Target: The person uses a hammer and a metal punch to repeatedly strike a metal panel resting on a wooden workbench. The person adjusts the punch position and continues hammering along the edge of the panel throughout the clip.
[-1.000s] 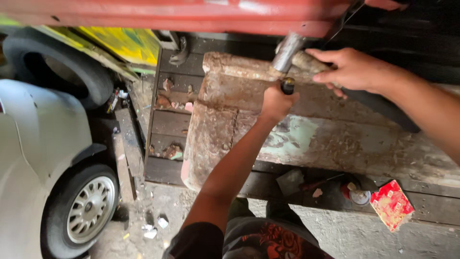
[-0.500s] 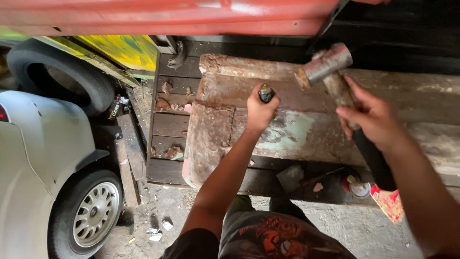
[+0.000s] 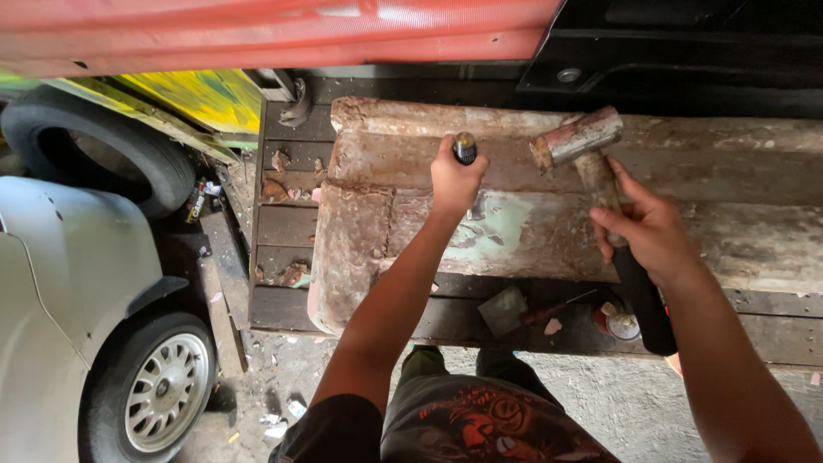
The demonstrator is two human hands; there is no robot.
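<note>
My left hand is closed around a short chisel-like tool with a dark butt end, held upright against a rusty, paint-flaked metal panel. My right hand grips a hammer by its black-sleeved handle. The hammer's grey steel head hovers just right of the tool's butt, a short way apart from it. The panel lies on a dark wooden plank bench.
A red vehicle body overhangs the top. A loose tyre and a silver car with an alloy wheel stand at the left. A small round tin, a scraper and rust flakes lie on the bench.
The hammer came away from the tool's butt, where it rested a second ago, and swung out to the right. My left hand kept the tool on the panel.
</note>
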